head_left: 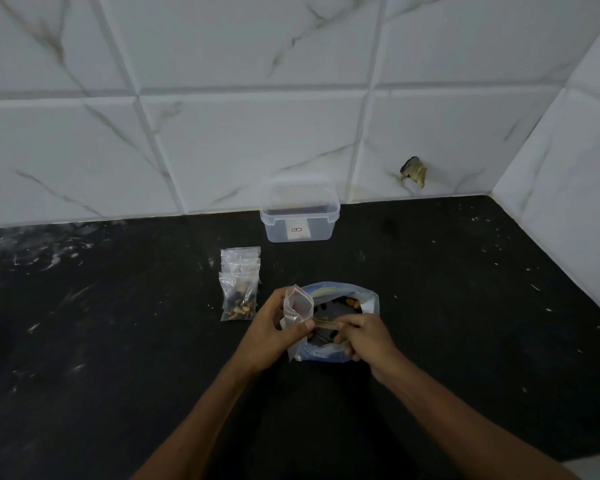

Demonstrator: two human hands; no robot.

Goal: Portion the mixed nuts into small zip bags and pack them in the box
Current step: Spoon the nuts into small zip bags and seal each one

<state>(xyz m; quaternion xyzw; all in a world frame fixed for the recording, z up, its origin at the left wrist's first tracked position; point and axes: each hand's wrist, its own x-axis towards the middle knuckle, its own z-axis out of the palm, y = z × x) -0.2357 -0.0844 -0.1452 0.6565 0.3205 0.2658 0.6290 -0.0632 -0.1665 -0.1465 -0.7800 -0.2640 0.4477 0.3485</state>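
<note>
Hands work over a black desk (pixel 118 341) beside a tiled wall. Left hand (pixel 274 332) pinches an open small zip bag (pixel 296 306), which looks empty, above the large bag of mixed nuts (pixel 340 323). Right hand (pixel 364 336) is curled at the large bag's mouth, holding something thin and pale (possibly a scoop handle or the bag's edge; I cannot tell). Judged step: filling a second portion. Next, nuts must go into the small bag without spilling. 1 filled bag (pixel 239 301) lies to the left on spare bags; the clear box (pixel 300 216) behind appears empty. Most nuts are hidden.
</note>
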